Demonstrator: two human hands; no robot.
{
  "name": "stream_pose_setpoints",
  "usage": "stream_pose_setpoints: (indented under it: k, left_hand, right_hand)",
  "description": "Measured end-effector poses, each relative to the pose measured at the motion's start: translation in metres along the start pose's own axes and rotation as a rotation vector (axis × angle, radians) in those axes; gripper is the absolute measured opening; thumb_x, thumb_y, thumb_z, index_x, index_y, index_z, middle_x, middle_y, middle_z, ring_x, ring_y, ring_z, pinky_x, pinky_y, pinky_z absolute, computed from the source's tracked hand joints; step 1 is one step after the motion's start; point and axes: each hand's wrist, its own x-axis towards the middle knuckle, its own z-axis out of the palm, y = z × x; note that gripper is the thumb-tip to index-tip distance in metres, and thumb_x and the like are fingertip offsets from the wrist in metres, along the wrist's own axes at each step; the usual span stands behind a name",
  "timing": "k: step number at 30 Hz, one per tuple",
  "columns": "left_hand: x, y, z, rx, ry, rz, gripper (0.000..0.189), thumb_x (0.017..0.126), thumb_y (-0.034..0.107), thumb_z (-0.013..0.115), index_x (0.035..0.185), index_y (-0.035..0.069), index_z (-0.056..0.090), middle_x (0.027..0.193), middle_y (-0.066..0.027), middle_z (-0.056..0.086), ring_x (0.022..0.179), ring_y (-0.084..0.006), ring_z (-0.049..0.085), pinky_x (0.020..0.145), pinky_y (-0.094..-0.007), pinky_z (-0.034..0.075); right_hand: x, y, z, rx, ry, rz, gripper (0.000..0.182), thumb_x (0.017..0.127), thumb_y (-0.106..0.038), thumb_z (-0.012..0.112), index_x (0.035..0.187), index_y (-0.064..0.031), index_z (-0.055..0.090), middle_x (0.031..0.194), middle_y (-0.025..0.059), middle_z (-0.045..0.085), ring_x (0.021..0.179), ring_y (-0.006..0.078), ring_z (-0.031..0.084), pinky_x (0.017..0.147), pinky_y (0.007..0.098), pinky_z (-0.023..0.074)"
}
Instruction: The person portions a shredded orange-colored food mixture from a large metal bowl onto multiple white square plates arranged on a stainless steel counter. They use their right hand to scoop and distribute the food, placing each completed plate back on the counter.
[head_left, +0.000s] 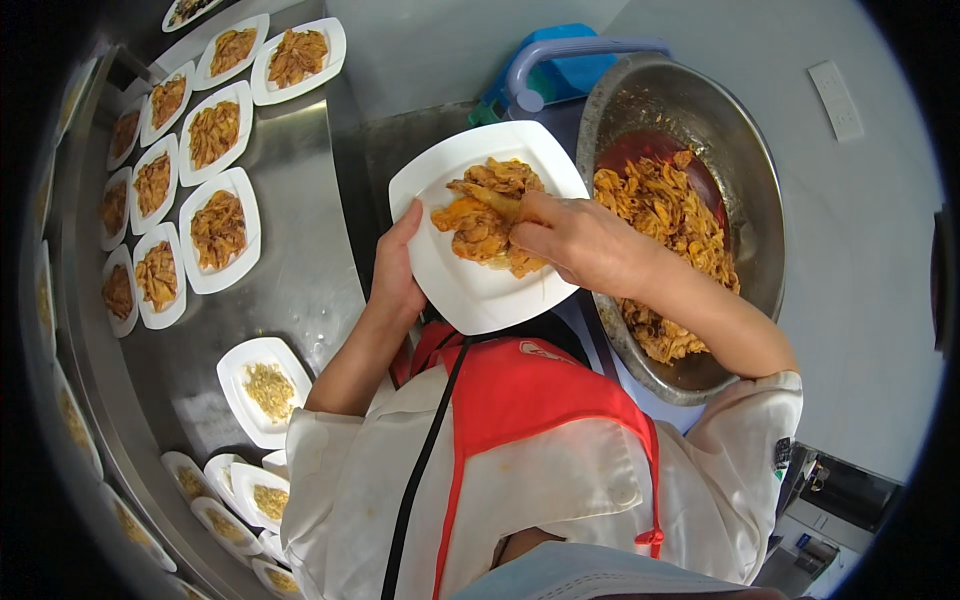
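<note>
My left hand (399, 262) grips the left rim of a square white plate (480, 307), its thumb on top. On that plate lies a heap of orange-brown sauced food pieces (480, 229), with some pale shreds just showing under them. The fingers of my right hand (577, 240) close on a piece at the heap's right side. To the right, partly under my right forearm, is a large metal bowl (754, 150) holding many similar pieces (667, 217) and reddish liquid.
Several filled plates (251, 247) stand on the steel counter (300, 202) at left. Nearer me is a plate of pale shreds (268, 390), with several more plates (262, 499) below it. A blue container (574, 67) stands behind a lilac handle (577, 49) beside the bowl.
</note>
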Motion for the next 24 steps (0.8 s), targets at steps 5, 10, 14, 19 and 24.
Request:
stream_pose_setpoints:
  k: [5,10,14,19,24]
  left_hand:
    - [-0.001,0.0,0.0,0.011,0.018,0.002,0.047,0.097,0.028,0.044,0.132,-0.003,0.04,0.128,-0.0166,0.052,0.118,-0.0272,0.052,0.101,-0.0386,0.041]
    - [0.002,-0.001,-0.004,0.014,0.033,-0.007,0.047,0.097,0.029,0.043,0.132,-0.003,0.04,0.128,-0.0166,0.052,0.118,-0.0275,0.051,0.102,-0.0387,0.04]
    - [0.008,-0.001,-0.005,0.049,0.054,0.022,0.047,0.097,0.029,0.043,0.132,-0.002,0.041,0.13,-0.017,0.051,0.119,-0.029,0.05,0.103,-0.0402,0.039]
    - [0.005,0.006,-0.012,0.061,0.02,0.068,0.049,0.098,0.032,0.04,0.133,-0.003,0.041,0.132,-0.0161,0.05,0.121,-0.0293,0.049,0.105,-0.0405,0.037]
    - [0.008,0.017,-0.009,0.144,0.114,0.155,0.05,0.097,0.033,0.041,0.134,-0.002,0.039,0.133,-0.0167,0.049,0.121,-0.0297,0.049,0.105,-0.0425,0.037]
  right_hand:
    - [-0.006,0.005,0.009,0.012,0.081,-0.028,0.026,0.066,0.0,0.06,0.092,-0.0011,0.057,0.082,0.0126,0.053,0.075,0.0322,0.059,0.065,0.041,0.0492]
    - [-0.008,0.004,0.009,-0.144,0.152,-0.071,0.013,0.072,-0.009,0.057,0.083,-0.0024,0.055,0.082,0.0116,0.055,0.078,0.0284,0.06,0.069,0.0387,0.0498]
    - [-0.02,0.005,0.002,-0.201,0.243,-0.053,0.015,0.07,-0.009,0.058,0.083,-0.0023,0.057,0.082,0.0114,0.057,0.08,0.0268,0.062,0.068,0.0385,0.0506]
    - [-0.076,0.02,-0.056,-0.212,0.384,0.365,0.016,0.072,-0.002,0.062,0.087,-0.0021,0.061,0.084,0.0129,0.061,0.077,0.032,0.062,0.065,0.0406,0.0506]
    - [-0.196,0.047,-0.036,-0.001,0.247,0.763,0.01,0.075,0.003,0.064,0.084,0.0013,0.065,0.079,0.016,0.065,0.075,0.0294,0.064,0.067,0.0359,0.0505]
